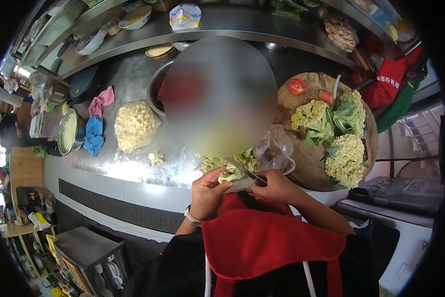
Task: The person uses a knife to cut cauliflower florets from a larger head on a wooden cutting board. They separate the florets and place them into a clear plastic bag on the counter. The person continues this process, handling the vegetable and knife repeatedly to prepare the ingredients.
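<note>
My left hand [205, 193] grips a small cauliflower piece [230, 174] just in front of the red apron. In my right hand [272, 185] is a knife [250, 172] with a dark handle, its blade angled towards that piece. Under and around both hands lies a clear plastic bag [276, 148] with cut cauliflower florets [209, 163]. A round blurred patch hides the area just beyond. To the right, a round wooden chopping block [300, 159] carries three large cauliflower chunks [345, 159], a cut tomato [297, 86], a carrot piece [326, 96] and a pale stalk [336, 87].
Left on the steel counter [129, 169] are a loose floret [156, 158], a bag of pale yellow pieces [137, 126], blue [93, 135] and pink cloths [101, 99] and a metal bowl [81, 133]. A steel basin [152, 87] is partly hidden. A shelf [230, 20] spans the back.
</note>
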`<state>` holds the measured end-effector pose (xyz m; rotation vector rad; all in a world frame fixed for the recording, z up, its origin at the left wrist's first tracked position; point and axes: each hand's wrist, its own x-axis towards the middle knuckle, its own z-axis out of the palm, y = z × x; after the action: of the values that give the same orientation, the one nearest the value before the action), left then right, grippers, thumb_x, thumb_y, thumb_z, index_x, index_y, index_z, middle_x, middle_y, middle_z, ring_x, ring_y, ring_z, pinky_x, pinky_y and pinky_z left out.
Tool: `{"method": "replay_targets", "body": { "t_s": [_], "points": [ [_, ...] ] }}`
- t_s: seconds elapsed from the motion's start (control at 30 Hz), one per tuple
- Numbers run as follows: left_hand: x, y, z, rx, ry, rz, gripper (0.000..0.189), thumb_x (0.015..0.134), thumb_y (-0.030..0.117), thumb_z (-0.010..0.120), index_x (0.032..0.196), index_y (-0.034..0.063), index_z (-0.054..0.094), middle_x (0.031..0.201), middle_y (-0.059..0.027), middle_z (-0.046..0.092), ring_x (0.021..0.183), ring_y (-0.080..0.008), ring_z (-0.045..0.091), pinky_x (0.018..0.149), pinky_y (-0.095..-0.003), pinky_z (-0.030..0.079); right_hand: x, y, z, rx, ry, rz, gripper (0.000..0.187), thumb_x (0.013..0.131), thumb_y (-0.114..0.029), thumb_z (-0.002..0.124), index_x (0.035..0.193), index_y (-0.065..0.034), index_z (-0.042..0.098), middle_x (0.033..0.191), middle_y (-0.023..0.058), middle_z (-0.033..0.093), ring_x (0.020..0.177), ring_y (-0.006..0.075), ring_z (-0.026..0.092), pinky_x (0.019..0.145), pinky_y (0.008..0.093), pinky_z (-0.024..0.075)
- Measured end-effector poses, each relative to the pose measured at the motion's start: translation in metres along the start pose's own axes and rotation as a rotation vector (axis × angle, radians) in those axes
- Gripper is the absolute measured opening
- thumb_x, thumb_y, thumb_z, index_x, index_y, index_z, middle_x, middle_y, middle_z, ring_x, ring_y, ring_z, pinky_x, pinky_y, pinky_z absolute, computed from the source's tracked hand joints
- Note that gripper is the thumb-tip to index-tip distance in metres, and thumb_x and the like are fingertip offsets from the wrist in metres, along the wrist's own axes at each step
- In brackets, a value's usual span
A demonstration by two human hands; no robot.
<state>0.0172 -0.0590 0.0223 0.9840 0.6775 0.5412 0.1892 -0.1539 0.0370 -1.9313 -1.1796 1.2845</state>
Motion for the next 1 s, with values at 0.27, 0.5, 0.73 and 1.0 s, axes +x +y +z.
{"method": "replay_targets", "body": {
  "t_s": [0.27,0.5,0.73,1.0],
  "points": [
    [0.006,-0.002,-0.006,-0.009,-0.01,0.047,0.032,0.074,-0.011,0.052,0.104,-0.0031,0.046,0.106,-0.0125,0.053,0.095,-0.0153,0.052,0.079,-0.0245,0.043,0.009,0.02,0.008,0.332,-0.083,0.087,0.026,0.068,-0.024,0.058,0.072,0.0018,0.055,0.057,0.0048,0.053,0.05,0.0133,0.048,0.049,0.0283,0.038],
    [0.011,-0.002,-0.003,-0.192,0.018,0.106,0.031,0.073,-0.01,0.052,0.101,0.0029,0.047,0.118,-0.0143,0.045,0.106,-0.0185,0.046,0.083,-0.0264,0.039,0.004,0.013,0.0,0.374,-0.134,0.26,0.026,0.071,-0.023,0.058,0.076,0.0022,0.056,0.059,0.0047,0.054,0.051,0.0134,0.049,0.049,0.0286,0.0387],
    [0.012,-0.007,0.003,-0.263,0.05,0.21,0.034,0.074,-0.012,0.049,0.103,0.0045,0.042,0.117,-0.0139,0.045,0.1,-0.0145,0.047,0.076,-0.0223,0.041,-0.012,-0.026,0.011,0.081,0.053,-0.058,0.027,0.072,-0.026,0.058,0.074,0.0007,0.055,0.057,0.0071,0.052,0.05,0.0137,0.048,0.049,0.0291,0.0389],
    [0.011,0.0,0.016,-0.272,0.115,0.329,0.032,0.074,-0.016,0.045,0.098,0.005,0.039,0.117,-0.0132,0.043,0.087,-0.008,0.048,0.07,-0.0198,0.04,-0.015,-0.029,0.01,0.049,0.055,-0.065,0.029,0.072,-0.027,0.058,0.072,0.0013,0.054,0.057,0.0089,0.051,0.051,0.016,0.047,0.05,0.0301,0.0382]
  ]
}}
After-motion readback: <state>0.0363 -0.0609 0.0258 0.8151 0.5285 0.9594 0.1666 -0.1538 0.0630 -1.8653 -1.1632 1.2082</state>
